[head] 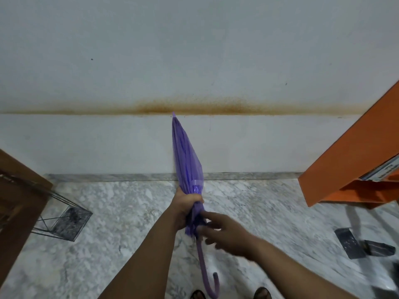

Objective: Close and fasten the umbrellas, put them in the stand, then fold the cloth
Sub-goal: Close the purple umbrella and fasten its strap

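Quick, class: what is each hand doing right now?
Left hand: grips the closed purple umbrella.
Right hand: open, fingers touching the umbrella's gathered canopy.

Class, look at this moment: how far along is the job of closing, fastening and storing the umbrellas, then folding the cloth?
Done: the purple umbrella is closed, its strap wrapped around the canopy. In hand: the left hand has a grip on the gathered canopy, while the right hand reaches toward it with fingers spread, blurred. Left: the wire stand holds no umbrella. No other umbrella or cloth is in view.
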